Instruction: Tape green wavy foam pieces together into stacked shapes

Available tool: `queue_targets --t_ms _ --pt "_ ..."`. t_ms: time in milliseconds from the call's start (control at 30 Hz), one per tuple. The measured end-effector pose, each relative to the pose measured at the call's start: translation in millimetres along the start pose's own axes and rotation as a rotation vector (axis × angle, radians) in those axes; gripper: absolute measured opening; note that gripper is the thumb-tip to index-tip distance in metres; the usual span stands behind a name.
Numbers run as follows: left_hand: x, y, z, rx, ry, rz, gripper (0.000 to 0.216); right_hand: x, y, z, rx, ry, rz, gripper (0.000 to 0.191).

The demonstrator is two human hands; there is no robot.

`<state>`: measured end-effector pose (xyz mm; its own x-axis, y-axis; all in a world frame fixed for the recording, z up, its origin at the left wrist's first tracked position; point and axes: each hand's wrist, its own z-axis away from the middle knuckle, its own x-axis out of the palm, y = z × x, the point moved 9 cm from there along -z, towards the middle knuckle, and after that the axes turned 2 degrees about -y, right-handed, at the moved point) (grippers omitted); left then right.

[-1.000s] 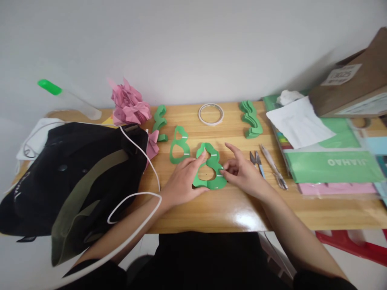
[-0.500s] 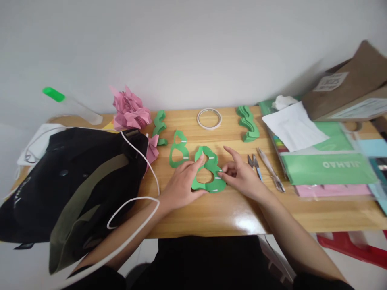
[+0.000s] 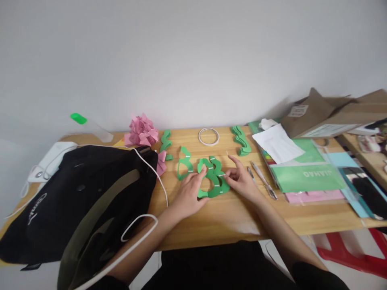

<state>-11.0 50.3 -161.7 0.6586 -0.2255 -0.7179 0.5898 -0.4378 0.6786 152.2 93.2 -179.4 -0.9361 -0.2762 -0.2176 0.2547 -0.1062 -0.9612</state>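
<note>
Nearby: black bag [image 3: 75,193] left, scissors [image 3: 250,174] right, tape roll [image 3: 200,137] behind green cutout [image 3: 216,183].

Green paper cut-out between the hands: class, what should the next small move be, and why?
Probably press the green cut-out flat along its right edge: the right hand pinches that edge at a white tab, while the left hand steadies the other side on the table.

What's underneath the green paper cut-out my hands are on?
Wood table shows through holes in the cut-out. The left hand presses on it, the right hand pinches its edge; anything beneath the paper itself and the fingers is hidden.
</note>
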Motion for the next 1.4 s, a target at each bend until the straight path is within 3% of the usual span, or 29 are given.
queue_targets --t_ms 267,700,1000,1400 --pt "-6.5 2.5 0.1 0.026 0.052 -0.026 0.107 -18.4 3.3 -3.6 0.032 0.05 0.064 0.086" --pt "-24.3 7.9 3.8 0.092 0.22 -0.029 0.09 -21.3 5.4 2.9 -0.013 0.08 -0.065 0.077" --pt "-26.0 2.5 4.0 0.051 0.246 0.032 0.087 -11.5 -3.2 7.9 -0.078 0.021 0.041 0.075" --pt "-28.7 -1.0 6.2 0.041 0.3 -0.004 0.087 -21.4 -7.2 10.4 -0.104 0.103 0.103 0.075"
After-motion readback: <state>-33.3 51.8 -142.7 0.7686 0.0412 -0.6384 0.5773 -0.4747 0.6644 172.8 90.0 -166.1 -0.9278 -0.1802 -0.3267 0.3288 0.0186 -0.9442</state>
